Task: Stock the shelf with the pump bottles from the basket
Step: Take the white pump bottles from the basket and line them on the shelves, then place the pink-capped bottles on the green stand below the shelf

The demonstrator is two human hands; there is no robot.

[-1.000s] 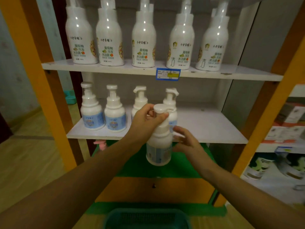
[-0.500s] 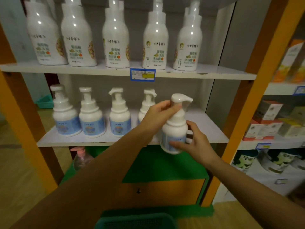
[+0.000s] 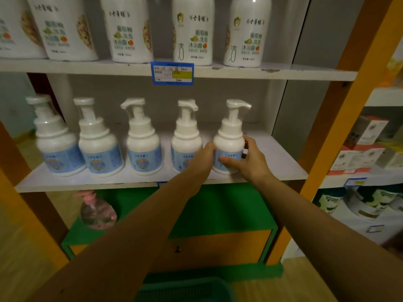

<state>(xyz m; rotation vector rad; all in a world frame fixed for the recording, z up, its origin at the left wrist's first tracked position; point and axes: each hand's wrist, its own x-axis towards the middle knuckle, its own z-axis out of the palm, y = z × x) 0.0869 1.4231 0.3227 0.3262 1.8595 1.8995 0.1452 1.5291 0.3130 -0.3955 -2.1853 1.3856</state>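
"White plastic pump bottle (image 3: 229, 138) with the blue label: where is it?"

"Upright on the middle shelf (image 3: 87, 184), at the right end of the row, its nozzle pointing right. It stands just beside the next bottle."

"Who has hold of it?"

"The right hand (image 3: 250, 164) grips it, thumb across the front of the label and fingers curled round the far right side. The left hand (image 3: 204, 156) lies against its left side, in the gap between it and its neighbour. Those fingers are hidden there, so I cannot tell whether they wrap the bottle or only touch it."

"And the rest of the row?"

"Four more pump bottles (image 3: 142, 144) of the same kind stand to the left, all upright, with their nozzles turned different ways."

"Above them?"

"The upper shelf (image 3: 305, 73) carries tall white bottles (image 3: 193, 31) with green print. A blue price tag (image 3: 172, 73) with a yellow patch sits on its front edge."

"Below?"

"At the left, under the middle shelf, a clear round bottle with a pink pump (image 3: 97, 211) stands on a green cabinet (image 3: 229, 205) with an orange front. The green basket (image 3: 185, 288) shows at the bottom edge between the forearms, and I cannot make out what is in it."

"To the right?"

"An orange post (image 3: 349, 110), then another bay with boxes (image 3: 359, 149), blurred."
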